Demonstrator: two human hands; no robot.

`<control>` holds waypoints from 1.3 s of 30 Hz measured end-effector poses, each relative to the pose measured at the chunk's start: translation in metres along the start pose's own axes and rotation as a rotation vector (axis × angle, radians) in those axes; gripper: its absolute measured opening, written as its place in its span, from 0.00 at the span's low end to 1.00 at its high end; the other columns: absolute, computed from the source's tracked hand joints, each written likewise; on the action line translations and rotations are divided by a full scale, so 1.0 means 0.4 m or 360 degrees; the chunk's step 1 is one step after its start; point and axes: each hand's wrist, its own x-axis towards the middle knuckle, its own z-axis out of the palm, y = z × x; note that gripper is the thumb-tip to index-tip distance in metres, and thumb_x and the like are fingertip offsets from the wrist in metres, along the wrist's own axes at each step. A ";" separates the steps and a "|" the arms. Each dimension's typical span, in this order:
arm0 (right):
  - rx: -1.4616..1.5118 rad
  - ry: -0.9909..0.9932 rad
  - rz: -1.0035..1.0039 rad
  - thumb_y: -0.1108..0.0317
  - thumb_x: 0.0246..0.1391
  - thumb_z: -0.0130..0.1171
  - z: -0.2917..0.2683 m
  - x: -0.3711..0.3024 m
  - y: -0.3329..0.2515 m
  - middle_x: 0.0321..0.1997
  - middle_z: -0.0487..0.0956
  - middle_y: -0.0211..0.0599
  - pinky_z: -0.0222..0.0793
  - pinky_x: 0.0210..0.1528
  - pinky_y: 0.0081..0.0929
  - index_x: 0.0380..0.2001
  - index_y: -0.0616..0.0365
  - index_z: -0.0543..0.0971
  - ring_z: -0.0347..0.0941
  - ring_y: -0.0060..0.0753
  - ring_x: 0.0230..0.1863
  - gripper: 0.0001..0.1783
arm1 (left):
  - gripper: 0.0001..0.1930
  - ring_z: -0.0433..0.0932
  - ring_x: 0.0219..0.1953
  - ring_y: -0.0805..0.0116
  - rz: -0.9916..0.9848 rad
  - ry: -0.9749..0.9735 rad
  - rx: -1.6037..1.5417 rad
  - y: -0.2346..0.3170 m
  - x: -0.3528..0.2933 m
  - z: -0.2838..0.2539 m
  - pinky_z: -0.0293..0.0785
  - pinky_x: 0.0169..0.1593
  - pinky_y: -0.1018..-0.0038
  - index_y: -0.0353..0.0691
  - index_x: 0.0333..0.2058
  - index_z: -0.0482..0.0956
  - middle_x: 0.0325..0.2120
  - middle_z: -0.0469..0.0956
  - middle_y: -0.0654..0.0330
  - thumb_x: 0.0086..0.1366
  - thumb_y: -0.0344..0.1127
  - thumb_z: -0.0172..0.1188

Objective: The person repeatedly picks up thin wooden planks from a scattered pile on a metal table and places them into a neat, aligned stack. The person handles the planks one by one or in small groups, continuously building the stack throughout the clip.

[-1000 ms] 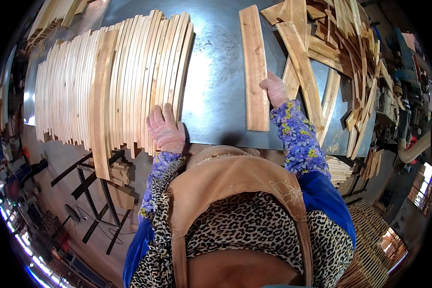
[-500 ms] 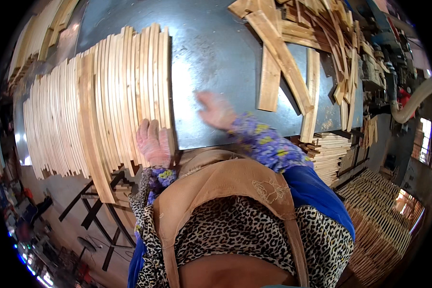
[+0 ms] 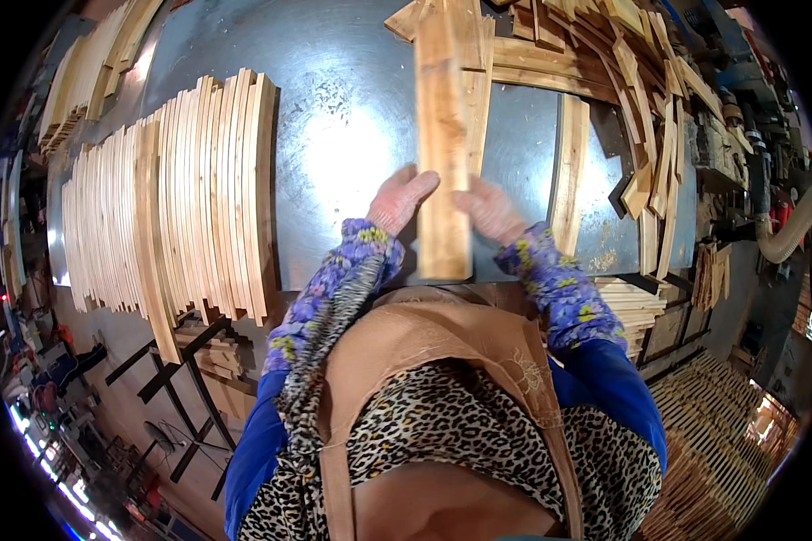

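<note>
A wooden board stands lengthwise in front of me, its near end close to the table's front edge. It is slightly smeared by motion. My left hand is closed on its left edge, with the thumb against the wood. On the opposite edge my right hand grips the board, fingers partly blurred. Both hands look covered by thin pinkish gloves. To the left, a row of narrow wooden slats lies side by side, with a longer board across its top.
The metal tabletop lies beneath. A tangled heap of boards fills its far right, and a single board lies nearer. Stacked slats sit below the right edge. A dark metal frame stands at the lower left.
My left hand has left the slat row and moved right. My right hand has moved right too. The board that lay slanted on the right is now held straight between both hands.
</note>
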 end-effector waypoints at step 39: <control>0.1284 0.0125 -0.0072 0.74 0.59 0.57 0.166 0.202 -0.052 0.58 0.83 0.49 0.83 0.58 0.38 0.69 0.64 0.72 0.82 0.43 0.55 0.33 | 0.30 0.75 0.63 0.41 0.0777 0.1417 0.2138 -0.038 -0.255 -0.419 0.69 0.71 0.45 0.32 0.62 0.75 0.57 0.76 0.38 0.62 0.34 0.69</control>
